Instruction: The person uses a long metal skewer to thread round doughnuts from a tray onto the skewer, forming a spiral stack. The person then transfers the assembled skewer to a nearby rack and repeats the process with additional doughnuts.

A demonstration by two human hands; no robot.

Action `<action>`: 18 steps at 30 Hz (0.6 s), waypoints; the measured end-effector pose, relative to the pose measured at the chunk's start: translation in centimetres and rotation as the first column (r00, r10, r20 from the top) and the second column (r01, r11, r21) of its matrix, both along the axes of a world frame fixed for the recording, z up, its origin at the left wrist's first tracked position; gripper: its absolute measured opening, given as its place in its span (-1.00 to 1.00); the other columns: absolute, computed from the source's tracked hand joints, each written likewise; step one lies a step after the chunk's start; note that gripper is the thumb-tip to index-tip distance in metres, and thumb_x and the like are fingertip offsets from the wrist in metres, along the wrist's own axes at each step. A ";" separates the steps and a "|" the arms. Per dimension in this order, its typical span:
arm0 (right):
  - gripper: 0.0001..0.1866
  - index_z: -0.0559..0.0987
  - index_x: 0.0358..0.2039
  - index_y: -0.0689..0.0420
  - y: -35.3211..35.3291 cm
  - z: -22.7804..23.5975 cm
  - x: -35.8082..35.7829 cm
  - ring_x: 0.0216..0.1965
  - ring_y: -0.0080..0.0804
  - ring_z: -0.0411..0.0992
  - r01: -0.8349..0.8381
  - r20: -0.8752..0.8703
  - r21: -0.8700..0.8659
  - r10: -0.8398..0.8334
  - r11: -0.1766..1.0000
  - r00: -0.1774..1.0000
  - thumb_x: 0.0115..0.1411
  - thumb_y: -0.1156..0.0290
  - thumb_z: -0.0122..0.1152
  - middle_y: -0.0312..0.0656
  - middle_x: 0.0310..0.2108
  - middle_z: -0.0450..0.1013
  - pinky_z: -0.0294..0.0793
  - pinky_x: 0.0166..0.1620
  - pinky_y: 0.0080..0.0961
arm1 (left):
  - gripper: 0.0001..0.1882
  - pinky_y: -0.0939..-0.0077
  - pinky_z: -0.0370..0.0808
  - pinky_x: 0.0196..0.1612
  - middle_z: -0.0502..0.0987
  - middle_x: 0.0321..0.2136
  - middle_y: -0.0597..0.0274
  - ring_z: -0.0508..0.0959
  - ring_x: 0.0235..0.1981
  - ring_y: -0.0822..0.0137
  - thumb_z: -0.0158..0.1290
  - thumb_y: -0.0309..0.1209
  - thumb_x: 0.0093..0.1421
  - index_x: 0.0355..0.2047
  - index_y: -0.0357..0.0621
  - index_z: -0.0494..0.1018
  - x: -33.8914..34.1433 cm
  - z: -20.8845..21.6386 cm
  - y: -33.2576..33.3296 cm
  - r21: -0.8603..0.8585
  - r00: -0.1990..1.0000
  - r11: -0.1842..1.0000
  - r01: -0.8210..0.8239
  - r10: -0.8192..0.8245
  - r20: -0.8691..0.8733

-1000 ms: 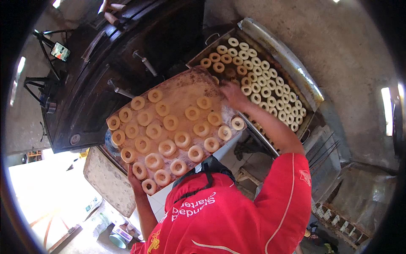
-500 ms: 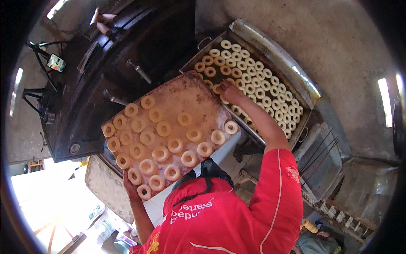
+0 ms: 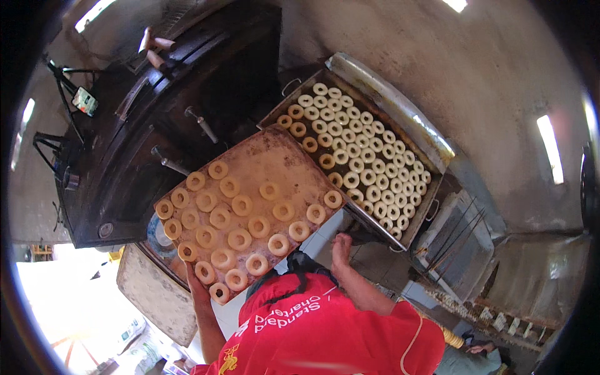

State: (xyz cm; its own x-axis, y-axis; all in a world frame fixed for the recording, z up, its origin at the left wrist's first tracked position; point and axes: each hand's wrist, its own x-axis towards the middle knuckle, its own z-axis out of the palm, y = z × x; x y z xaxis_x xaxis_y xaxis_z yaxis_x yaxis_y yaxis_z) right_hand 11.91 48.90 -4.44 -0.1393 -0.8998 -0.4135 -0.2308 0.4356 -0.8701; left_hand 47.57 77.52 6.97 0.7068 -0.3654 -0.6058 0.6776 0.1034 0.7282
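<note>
My left hand grips the near left edge of a floured board, with part of the hand hidden beneath it. Rows of raw dough rings lie on this board, and its far right part is bare apart from flour and brown marks. Just off the board's near right side, my right hand hovers with its fingers curled in; I see nothing in it. Beyond the board stands a wide rectangular frying pan of dark oil. Many pale dough rings float there, several at its left side in shadow.
A big black oven with metal handles stands at the left. Another board leans beneath mine. Right of the pan is a metal tray with long thin sticks. Another person is at the lower right, beside stacked golden rings.
My right hand has left the near left part of the frying pan and come back toward my body. My left hand keeps its hold on the board. The view has shifted slightly.
</note>
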 end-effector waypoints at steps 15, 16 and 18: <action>-0.41 0.40 0.28 -0.13 14.2 -1.2 8.2 0.21 -0.12 0.45 -0.280 0.689 0.581 -0.280 0.764 0.668 0.43 -0.22 0.05 -0.21 0.20 0.42 0.53 0.19 -0.05 | -0.43 0.27 0.67 0.04 0.62 0.02 0.26 0.65 -0.01 0.32 -0.11 0.15 0.51 0.24 0.03 0.45 -5.1 -5.6 24.7 -0.231 0.976 0.949 -0.217 0.204 -0.079; -0.46 0.41 0.26 -0.14 16.8 -1.0 9.4 0.17 -0.15 0.47 -0.338 0.708 0.567 -0.235 0.751 0.666 0.45 -0.18 0.03 -0.23 0.18 0.43 0.54 0.17 -0.09 | -0.40 0.19 0.64 0.13 0.58 0.11 0.21 0.61 0.08 0.25 -0.12 0.14 0.52 0.30 0.00 0.40 -6.1 -6.0 29.5 -0.204 0.970 0.949 -0.240 0.226 -0.087; -0.51 0.42 0.24 -0.14 21.3 -1.8 11.4 0.11 -0.21 0.50 -0.392 0.675 0.543 -0.109 0.743 0.729 0.47 -0.13 0.01 -0.27 0.13 0.45 0.56 0.10 -0.16 | -0.37 0.11 0.57 0.23 0.53 0.20 0.17 0.56 0.20 0.17 -0.15 0.14 0.52 0.37 -0.02 0.33 -7.9 -6.0 33.7 -0.257 0.956 0.922 -0.291 0.288 -0.049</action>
